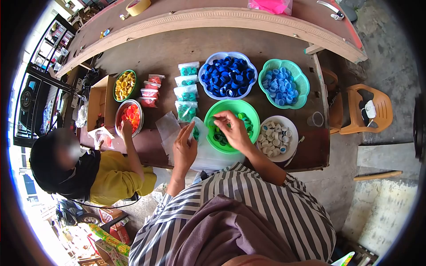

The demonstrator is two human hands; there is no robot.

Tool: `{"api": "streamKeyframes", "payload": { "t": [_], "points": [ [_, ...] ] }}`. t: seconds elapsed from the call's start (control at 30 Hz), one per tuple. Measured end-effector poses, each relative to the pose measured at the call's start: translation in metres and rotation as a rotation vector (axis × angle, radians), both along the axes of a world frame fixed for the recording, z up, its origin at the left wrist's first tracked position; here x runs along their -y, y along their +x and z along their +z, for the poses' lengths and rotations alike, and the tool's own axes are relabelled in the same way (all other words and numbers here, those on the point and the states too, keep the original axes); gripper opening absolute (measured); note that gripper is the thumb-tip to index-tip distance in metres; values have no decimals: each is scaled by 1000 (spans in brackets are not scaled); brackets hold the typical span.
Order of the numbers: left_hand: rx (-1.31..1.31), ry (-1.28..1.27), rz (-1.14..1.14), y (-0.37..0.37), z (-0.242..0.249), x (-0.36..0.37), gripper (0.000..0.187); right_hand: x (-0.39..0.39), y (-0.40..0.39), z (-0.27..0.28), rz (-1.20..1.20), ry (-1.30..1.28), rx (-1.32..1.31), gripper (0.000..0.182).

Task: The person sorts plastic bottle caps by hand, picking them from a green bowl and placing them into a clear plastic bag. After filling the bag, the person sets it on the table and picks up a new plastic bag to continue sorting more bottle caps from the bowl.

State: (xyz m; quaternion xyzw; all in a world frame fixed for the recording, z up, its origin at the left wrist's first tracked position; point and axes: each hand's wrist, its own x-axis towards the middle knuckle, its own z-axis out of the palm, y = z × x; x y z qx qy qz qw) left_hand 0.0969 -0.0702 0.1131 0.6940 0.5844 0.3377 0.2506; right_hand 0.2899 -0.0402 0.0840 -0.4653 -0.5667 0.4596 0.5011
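In the head view, we see the left hand (185, 153) upright beside a clear bag (203, 129) with some green caps inside, its fingers close together at the bag's left edge; we cannot tell whether they pinch the plastic. We see the right hand (233, 131) over the bright green bowl (230, 106), thumb and fingers curled toward one another, but we cannot tell whether a cap sits between them. More green caps (247, 127) lie in that bowl, partly hidden by the hand. Just right of it we find a white bowl (278, 119) of whitish caps, and beyond it a lavender basket (203, 66) of dark blue caps. Filled packets (186, 94) stand in a column past the bag. At our left, a co-worker's hand (126, 129) reaches into a bowl of orange-red caps (132, 115).
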Motion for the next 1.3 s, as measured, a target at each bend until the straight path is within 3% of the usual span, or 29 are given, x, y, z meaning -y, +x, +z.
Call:
{"api": "streamKeyframes", "payload": {
  "t": [0.2,0.27,0.33,0.4,0.47,0.6,0.73,0.8,0.83,0.9,1.0,1.13,1.2,1.27,1.3],
  "points": [
    [9,19,-13,3,-5,8,56,5,-18,14,35,545,359,21],
    [-17,52,16,-2,-6,9,56,0,-14,-10,22,468,295,21],
    [-6,38,26,-5,-2,10,56,-10,-7,-45,-56,22,84,17],
    [11,34,31,-8,-1,9,56,-11,4,-88,-47,-9,208,10],
    [6,67,31,-11,-4,9,56,2,13,-137,134,80,920,14],
    [23,52,37,-11,-3,13,57,14,14,-153,-6,198,1101,5],
    [21,52,30,-11,-4,16,56,11,21,-148,31,141,1064,4],
    [17,68,34,-11,-6,18,56,11,23,-140,-7,37,706,3],
    [14,56,37,-10,-7,18,56,9,22,-130,-3,45,708,3],
    [16,48,45,-7,-9,20,56,7,20,-103,-83,207,405,14],
    [38,62,23,-1,-11,22,60,14,6,-35,-99,215,187,19],
    [15,42,2,6,-13,24,56,31,-10,21,-73,606,336,21],
    [68,22,-20,8,-14,24,55,35,-16,16,-21,608,353,23],
    [63,1,-14,8,-10,25,55,35,-19,11,102,548,689,22],
    [54,-25,-11,7,-9,26,55,35,-18,6,112,557,738,23]
  ]
}}
